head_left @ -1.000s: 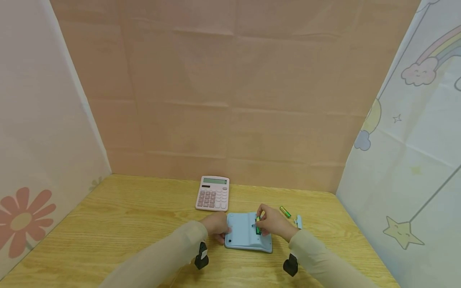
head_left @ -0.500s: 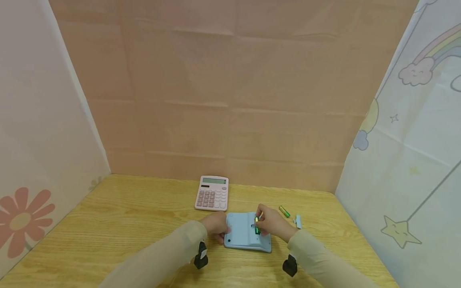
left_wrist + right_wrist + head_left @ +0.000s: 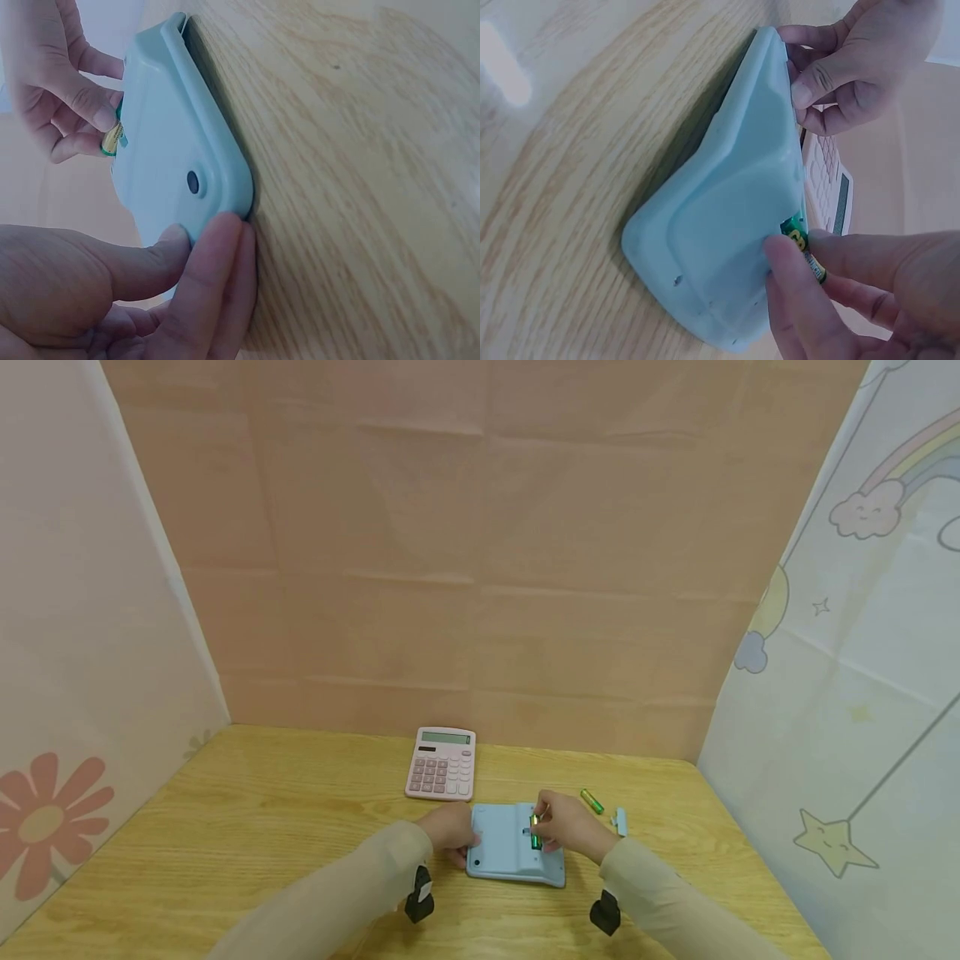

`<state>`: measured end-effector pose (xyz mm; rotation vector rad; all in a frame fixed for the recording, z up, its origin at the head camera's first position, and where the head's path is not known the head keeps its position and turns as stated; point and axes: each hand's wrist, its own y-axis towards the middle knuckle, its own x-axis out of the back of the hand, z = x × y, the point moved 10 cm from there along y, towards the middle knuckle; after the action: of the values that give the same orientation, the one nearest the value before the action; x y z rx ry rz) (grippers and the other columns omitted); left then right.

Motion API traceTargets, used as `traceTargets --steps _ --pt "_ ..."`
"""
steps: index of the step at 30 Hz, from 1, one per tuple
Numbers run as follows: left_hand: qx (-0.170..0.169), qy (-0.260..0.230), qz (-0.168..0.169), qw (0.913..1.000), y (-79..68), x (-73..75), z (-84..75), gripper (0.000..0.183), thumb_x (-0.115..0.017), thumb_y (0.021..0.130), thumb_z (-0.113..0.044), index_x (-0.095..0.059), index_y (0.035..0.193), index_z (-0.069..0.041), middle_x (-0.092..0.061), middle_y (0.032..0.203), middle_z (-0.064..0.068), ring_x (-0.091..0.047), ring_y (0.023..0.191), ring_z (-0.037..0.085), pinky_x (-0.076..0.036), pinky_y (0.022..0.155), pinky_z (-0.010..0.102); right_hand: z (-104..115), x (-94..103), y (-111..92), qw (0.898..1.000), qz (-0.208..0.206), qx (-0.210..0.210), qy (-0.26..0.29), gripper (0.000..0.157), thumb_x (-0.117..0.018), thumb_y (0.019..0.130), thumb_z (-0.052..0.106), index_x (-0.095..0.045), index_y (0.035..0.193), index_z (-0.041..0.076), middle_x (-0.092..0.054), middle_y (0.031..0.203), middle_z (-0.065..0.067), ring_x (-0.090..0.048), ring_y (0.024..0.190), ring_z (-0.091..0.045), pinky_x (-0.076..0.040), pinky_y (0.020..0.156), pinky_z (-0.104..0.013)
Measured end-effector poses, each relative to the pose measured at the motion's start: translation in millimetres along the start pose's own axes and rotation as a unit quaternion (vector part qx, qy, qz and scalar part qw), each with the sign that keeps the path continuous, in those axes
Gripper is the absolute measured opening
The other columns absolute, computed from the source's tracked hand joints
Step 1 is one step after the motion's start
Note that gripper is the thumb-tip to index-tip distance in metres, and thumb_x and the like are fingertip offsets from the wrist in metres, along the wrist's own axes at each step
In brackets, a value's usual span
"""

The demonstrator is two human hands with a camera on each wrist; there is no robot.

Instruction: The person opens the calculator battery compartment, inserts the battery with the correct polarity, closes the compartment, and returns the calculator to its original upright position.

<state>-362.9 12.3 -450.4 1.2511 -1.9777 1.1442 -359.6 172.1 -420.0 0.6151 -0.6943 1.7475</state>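
Note:
A light-blue calculator (image 3: 497, 839) lies face down on the table, its battery compartment uncovered. My left hand (image 3: 448, 833) pinches its left edge, thumb on the back and fingers along the side, as the left wrist view shows. At the compartment, my right hand (image 3: 570, 822) holds a green-and-gold battery (image 3: 797, 238) between thumb and fingers. One end of that battery sits in the opening while the other sticks up, tilted. Part of the battery is hidden behind the fingers. A second green battery (image 3: 592, 801) lies beyond the right hand, near the small blue battery cover (image 3: 621, 822).
A pink calculator (image 3: 442, 763) lies face up behind the blue one, to its left. The wooden table (image 3: 300, 793) ends at a brown backdrop (image 3: 480, 610), with printed cloth walls on both sides.
My right fingers have dipped slightly at the compartment with the battery. The left hand, the blue calculator and the loose battery stay where they were.

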Motion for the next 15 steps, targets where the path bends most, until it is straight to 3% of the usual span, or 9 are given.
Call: traceTargets --steps 15 --pt "0.006 0.018 -0.001 0.9998 8.0 -4.5 4.0 0.027 -0.067 0.092 -0.015 -0.056 0.071 -0.001 -0.059 0.063 0.008 -0.061 0.048 0.013 -0.052 0.053 0.022 2.9 -0.7 -2.4 1.000 0.005 -0.002 0.025 0.020 -0.067 0.085 -0.006 -0.050 0.093 0.001 -0.056 0.082 -0.013 -0.061 0.067 -0.020 -0.057 0.056 -0.031"
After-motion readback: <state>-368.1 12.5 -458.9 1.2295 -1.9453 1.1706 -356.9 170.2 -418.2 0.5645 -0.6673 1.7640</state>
